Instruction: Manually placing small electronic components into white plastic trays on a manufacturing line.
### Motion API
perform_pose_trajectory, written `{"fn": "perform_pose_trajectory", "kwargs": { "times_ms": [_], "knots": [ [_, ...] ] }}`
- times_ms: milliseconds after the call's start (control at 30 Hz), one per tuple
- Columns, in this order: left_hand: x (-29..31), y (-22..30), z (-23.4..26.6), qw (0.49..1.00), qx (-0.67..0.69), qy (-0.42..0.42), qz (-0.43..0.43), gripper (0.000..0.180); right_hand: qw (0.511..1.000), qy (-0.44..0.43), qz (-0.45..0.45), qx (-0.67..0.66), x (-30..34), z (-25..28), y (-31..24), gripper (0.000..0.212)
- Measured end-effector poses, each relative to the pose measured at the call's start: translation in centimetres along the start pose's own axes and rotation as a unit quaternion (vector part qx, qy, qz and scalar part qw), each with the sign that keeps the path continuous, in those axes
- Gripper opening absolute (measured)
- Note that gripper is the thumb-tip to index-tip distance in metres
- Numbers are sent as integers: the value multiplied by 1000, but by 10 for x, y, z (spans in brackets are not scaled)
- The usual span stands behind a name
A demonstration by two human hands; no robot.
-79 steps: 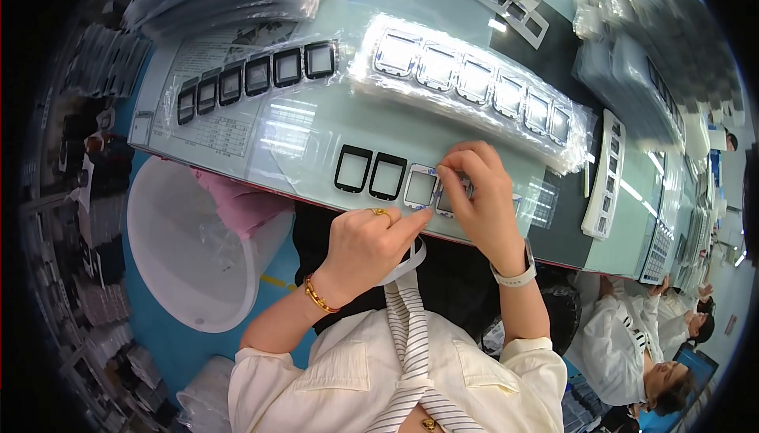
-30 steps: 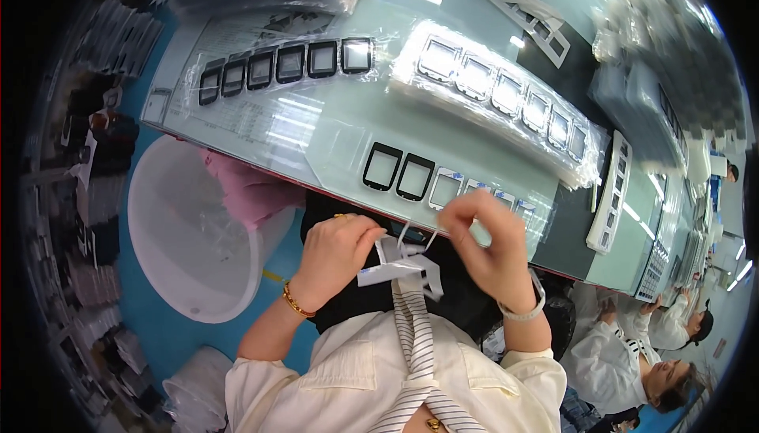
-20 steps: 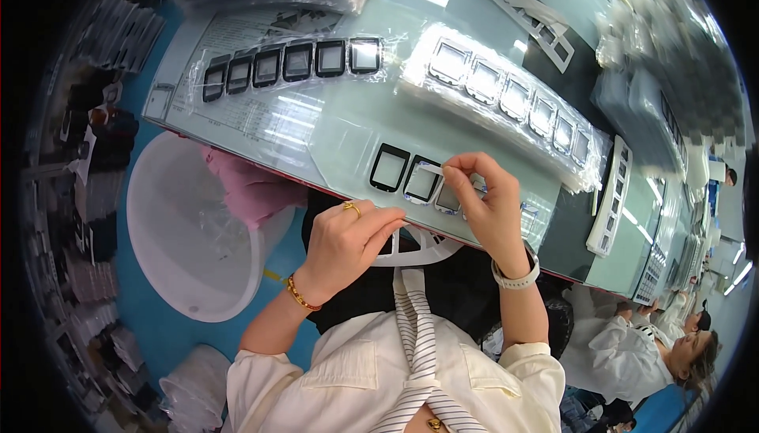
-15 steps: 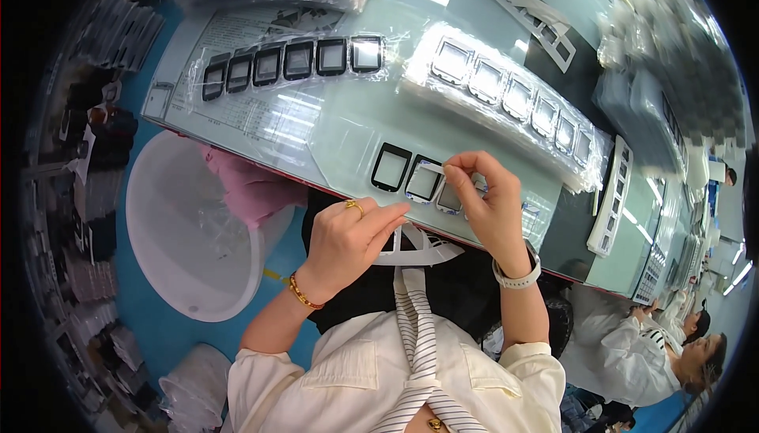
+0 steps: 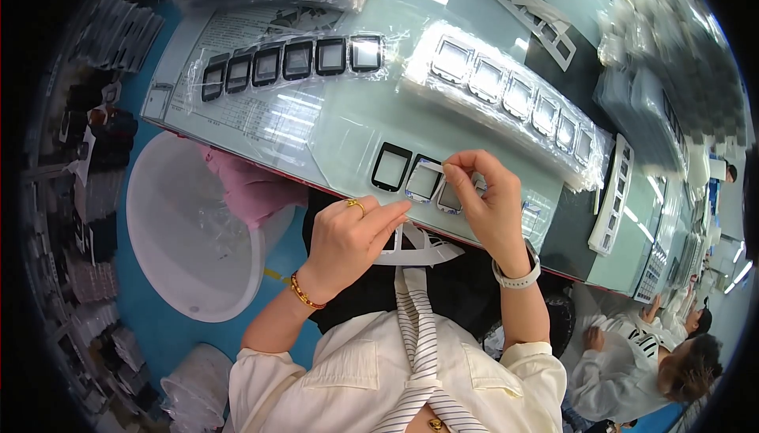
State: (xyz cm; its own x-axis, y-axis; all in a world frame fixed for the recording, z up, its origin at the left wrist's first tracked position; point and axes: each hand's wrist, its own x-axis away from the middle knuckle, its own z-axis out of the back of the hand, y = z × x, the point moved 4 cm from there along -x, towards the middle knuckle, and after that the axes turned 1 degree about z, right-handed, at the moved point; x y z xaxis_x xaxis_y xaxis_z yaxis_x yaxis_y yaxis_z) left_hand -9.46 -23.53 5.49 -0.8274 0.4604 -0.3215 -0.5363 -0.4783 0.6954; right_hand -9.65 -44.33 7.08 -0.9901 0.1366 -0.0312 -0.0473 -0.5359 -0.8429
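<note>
At the near table edge, a white-edged rectangular frame (image 5: 419,197) with blue-patterned borders lies over a black frame, slightly askew, so black shows along its top and side. My left hand (image 5: 344,239) has its fingers pressed together, the tips at the frame's lower left corner. With thumb and index finger pinched, my right hand (image 5: 492,196) grips its upper right corner. Left of it lies a bare black frame (image 5: 378,166). Another white-edged frame (image 5: 449,207) sits to the right, partly covered by my right hand.
Behind, a row of black frames (image 5: 298,59) lies in clear film; a plastic-wrapped stack of frames (image 5: 506,126) stands right of it. White cut-out strips (image 5: 610,196) lie farther right. A white tub (image 5: 190,227) stands left below the table. Co-workers (image 5: 632,358) sit at right.
My hands stay nearly in place. The white-edged frame has shifted slightly over the black one. A co-worker at right has bent the head down and moved an arm.
</note>
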Motion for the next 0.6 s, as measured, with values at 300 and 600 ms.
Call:
{"fn": "perform_pose_trajectory", "kwargs": {
  "times_ms": [300, 600],
  "knots": [
    [-2, 2, -5, 999, -26, -6, -21, 28, 1000, 8, 9, -10, -1, 0, -2, 7],
    [-6, 12, -10, 997, -58, -26, -42, 27, 1000, 6, 19, -7, 0, 0, -3, 9]
  ]
}}
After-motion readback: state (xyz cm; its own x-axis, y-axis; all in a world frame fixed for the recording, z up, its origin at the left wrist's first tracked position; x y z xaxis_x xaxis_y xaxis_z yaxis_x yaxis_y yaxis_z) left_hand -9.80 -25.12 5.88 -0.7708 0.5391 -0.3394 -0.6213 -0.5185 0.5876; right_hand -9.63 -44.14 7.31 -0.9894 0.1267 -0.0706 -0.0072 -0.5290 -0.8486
